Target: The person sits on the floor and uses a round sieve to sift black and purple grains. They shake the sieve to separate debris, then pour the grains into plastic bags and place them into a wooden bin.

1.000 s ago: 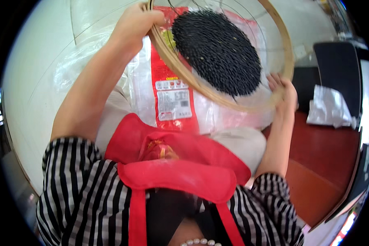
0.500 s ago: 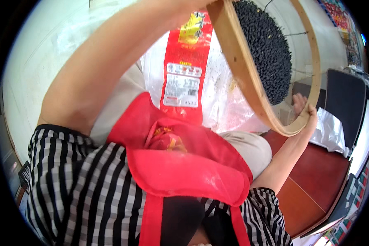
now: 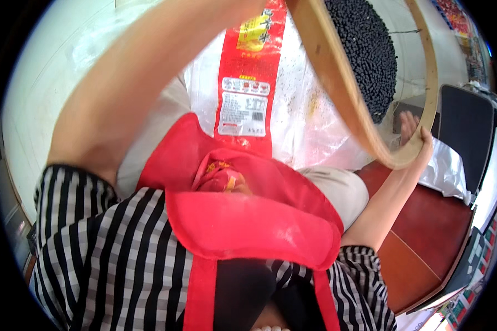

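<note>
A round sieve with a pale wooden rim point(image 3: 337, 71) is held tilted at the upper right, its far part cut off by the picture's top edge. Many small black pellets point(image 3: 367, 55) are heaped inside the hoop. My right hand point(image 3: 417, 131) grips the near right rim, thumb outside and fingers showing through the sieve from beneath. My left forearm point(image 3: 127, 83) stretches up across the upper left toward the sieve's far side, and the hand itself is beyond the top edge. Below the sieve lies a clear plastic bag with a red printed panel point(image 3: 243, 105).
A red apron point(image 3: 254, 226) covers my lap, between my knees. To the right stand a black chair point(image 3: 466, 132) and silvery sheet packaging point(image 3: 444, 171) on reddish-brown floor tiles point(image 3: 433, 229). A pale floor point(image 3: 44, 99) spreads to the left.
The sieve and my right hand have moved slightly up and to the right, the pellets shifting with them. My left hand has gone past the top edge.
</note>
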Available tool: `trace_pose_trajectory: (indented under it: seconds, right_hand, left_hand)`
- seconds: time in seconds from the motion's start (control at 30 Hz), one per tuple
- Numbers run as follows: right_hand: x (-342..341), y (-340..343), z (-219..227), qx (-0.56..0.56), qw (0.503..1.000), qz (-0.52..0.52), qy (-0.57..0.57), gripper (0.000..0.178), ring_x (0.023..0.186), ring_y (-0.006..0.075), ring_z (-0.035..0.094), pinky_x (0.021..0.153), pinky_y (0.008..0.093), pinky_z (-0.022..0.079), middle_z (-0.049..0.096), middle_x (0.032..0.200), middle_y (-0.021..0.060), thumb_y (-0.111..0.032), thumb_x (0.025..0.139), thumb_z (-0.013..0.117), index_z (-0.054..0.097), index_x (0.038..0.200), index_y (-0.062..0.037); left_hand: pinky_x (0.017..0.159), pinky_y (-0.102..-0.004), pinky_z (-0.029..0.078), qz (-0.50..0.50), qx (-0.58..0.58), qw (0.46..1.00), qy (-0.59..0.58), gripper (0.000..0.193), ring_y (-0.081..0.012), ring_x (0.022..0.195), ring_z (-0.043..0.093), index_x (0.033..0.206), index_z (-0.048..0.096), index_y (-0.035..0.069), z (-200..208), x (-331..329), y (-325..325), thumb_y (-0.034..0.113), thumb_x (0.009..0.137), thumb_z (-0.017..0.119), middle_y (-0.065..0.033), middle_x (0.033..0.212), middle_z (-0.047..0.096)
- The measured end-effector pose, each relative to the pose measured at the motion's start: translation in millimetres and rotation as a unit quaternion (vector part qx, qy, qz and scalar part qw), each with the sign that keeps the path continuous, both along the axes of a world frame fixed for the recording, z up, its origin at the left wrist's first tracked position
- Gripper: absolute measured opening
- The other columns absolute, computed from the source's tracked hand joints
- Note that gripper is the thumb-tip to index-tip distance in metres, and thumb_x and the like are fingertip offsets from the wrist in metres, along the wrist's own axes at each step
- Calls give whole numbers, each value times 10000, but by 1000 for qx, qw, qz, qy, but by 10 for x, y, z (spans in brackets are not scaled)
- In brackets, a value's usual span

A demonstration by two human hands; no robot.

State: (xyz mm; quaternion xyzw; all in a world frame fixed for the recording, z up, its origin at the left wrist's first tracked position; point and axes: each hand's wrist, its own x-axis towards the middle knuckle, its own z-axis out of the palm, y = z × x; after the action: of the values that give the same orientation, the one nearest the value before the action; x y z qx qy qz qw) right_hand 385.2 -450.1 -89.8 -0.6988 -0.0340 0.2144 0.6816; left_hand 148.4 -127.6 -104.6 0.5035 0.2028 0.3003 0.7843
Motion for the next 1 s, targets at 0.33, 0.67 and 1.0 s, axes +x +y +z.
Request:
trace_pose_trajectory:
  seconds: [0.33,0.67,1.0]
  right_hand:
    - [-25,-49,-26,-45,999,10,8,513,1154,340,465,902,294,432,436,1252,258,-162,851,394,274,1275,100]
    - [164,45,-16,6,1000,15,23,545,1150,358,457,884,334,446,404,1262,285,-77,820,438,231,1289,109]
    - [110,71,-150,-71,997,-5,29,507,1142,380,464,853,306,464,409,1262,283,-105,849,403,234,1272,119]
  left_hand:
    - [523,-265,412,34,85,992,84,119,-130,555,515,732,614,-55,314,-74,-147,24,658,565,-63,635,576]
    - [518,-289,425,2,109,986,125,153,-163,550,530,710,593,-71,250,40,220,73,656,595,-91,617,568]
    - [457,-315,384,32,108,986,123,136,-146,482,482,686,617,-21,3,14,103,110,661,590,-49,569,543]
